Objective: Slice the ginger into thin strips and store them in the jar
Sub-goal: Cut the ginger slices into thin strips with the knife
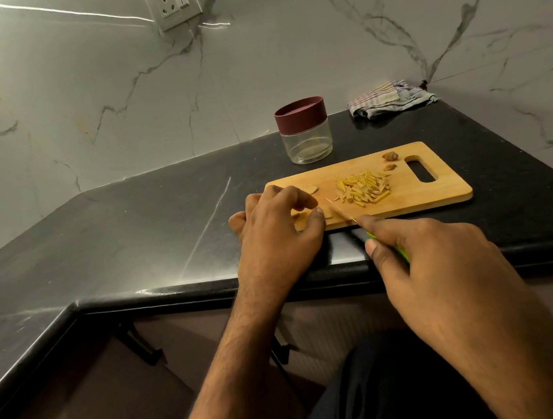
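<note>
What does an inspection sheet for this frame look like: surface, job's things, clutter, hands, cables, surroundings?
Surface: dark counter with a wooden board on it.
Job's things: strips piled mid-board; slices by the left hand; two end bits near the board's handle hole; jar behind the board, lid on, looks empty; knife blade over the board.
Clutter: cloth in the back corner.
Hands: left hand curled at the board's near end, what it holds hidden; right hand grips the knife.
Cables: nothing seen.
Surroundings: marble wall, socket.
</note>
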